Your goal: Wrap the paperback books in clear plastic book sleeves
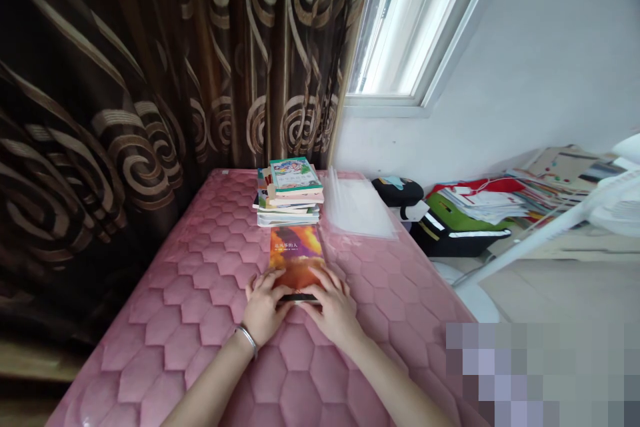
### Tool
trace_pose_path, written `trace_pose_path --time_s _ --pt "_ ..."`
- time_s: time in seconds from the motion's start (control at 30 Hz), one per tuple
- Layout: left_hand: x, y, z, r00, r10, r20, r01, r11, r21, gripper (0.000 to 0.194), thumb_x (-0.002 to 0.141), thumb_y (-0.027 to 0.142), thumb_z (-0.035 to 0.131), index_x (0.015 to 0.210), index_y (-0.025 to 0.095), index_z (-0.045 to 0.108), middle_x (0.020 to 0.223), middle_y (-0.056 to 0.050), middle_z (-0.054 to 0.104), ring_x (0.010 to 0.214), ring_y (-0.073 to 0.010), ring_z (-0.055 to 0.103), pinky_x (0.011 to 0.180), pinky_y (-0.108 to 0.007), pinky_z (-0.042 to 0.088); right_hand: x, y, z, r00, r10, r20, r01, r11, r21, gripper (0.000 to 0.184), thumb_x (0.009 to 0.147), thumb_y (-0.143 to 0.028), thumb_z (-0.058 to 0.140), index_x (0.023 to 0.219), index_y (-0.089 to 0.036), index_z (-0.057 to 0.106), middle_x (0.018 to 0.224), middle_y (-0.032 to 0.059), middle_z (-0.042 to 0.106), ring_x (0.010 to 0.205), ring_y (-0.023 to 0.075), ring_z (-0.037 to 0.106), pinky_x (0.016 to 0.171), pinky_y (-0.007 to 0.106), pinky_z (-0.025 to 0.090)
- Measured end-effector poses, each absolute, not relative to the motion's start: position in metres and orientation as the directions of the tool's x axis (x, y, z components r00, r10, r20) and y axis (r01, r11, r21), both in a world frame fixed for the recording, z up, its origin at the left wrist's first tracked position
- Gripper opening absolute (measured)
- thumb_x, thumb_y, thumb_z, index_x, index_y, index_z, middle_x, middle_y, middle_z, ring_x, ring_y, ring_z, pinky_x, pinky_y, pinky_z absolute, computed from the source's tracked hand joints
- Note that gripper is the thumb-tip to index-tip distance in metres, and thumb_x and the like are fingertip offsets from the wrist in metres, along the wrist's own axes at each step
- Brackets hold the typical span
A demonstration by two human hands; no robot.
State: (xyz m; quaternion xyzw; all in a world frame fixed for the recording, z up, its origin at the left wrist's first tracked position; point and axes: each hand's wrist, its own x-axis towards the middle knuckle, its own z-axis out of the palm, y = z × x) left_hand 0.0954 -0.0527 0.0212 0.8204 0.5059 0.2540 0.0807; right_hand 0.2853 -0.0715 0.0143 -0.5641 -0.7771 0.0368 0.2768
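An orange and purple paperback book (pixel 299 250) lies flat on the pink quilted surface, its cover facing up. My left hand (pixel 266 302), with a silver bangle at the wrist, grips the book's near left corner. On the near right corner, my right hand (pixel 329 303) holds it the same way. Both thumbs come together at the near edge, where a dark strip shows between the hands. Just beyond the book stands a stack of books (pixel 289 217), topped by a green-bordered book (pixel 296 175).
Clear plastic sleeves (pixel 361 208) lie right of the stack. A patterned brown curtain (pixel 225 80) hangs along the left and back. Off the right edge are a black and green box (pixel 453 223), piled papers (pixel 565 180) and a white fan (pixel 540 233). A window (pixel 400 27) is above.
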Motion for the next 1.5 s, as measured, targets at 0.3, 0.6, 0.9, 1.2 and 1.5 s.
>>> trace_pose_path --time_s 0.3,0.6,0.9,1.2,1.5 --pt "0.055 -0.049 0.024 0.273 0.926 0.262 0.820 -0.366 0.439 0.032 0.074 0.025 0.075 0.103 0.037 0.070 0.131 -0.003 0.061 0.121 -0.0294 0.054 0.106 -0.060 0.030 0.338 -0.074 0.006 -0.172 0.944 0.280 0.743 0.311 -0.593 0.020 0.085 -0.026 0.060 0.101 -0.032 0.070 0.140 0.0033 0.052 0.128 0.0269 0.047 0.105 0.050 0.037" --pt "0.055 -0.046 0.012 0.303 0.901 0.312 0.778 -0.423 0.465 0.033 0.075 0.021 0.068 0.106 0.032 0.068 0.119 -0.004 0.069 0.117 -0.0263 0.058 0.105 -0.054 0.036 0.348 -0.071 -0.004 -0.151 0.953 0.264 0.693 0.292 -0.659 0.024 0.087 -0.029 0.056 0.105 -0.033 0.072 0.135 0.0037 0.057 0.127 0.0262 0.049 0.108 0.050 0.035" --pt "0.056 -0.047 0.012 0.294 0.911 0.289 0.790 -0.401 0.463 0.037 0.075 0.021 0.068 0.110 0.032 0.068 0.118 -0.003 0.070 0.121 -0.0281 0.056 0.105 -0.056 0.035 0.347 -0.072 -0.001 -0.166 0.957 0.237 0.709 0.283 -0.645 0.030 0.086 -0.021 0.054 0.110 -0.033 0.070 0.124 0.0018 0.066 0.128 0.0241 0.048 0.107 0.049 0.036" --pt "0.054 -0.046 0.014 0.326 0.899 0.291 0.757 -0.433 0.490 0.035 0.076 0.018 0.065 0.108 0.030 0.068 0.119 -0.005 0.069 0.121 -0.0260 0.057 0.107 -0.055 0.035 0.343 -0.078 0.010 -0.172 0.961 0.218 0.734 0.273 -0.623 0.029 0.084 -0.028 0.058 0.111 -0.029 0.070 0.127 0.0059 0.063 0.131 0.0254 0.045 0.107 0.047 0.036" --pt "0.040 -0.047 0.017 0.366 0.891 0.268 0.734 -0.454 0.505 0.031 0.071 0.016 0.065 0.097 0.031 0.070 0.114 -0.004 0.071 0.114 -0.0248 0.061 0.109 -0.055 0.031 0.339 -0.092 0.031 -0.203 0.961 0.187 0.735 0.275 -0.620 0.023 0.088 -0.035 0.054 0.100 -0.030 0.072 0.109 0.0033 0.071 0.109 0.0240 0.062 0.095 0.039 0.047"
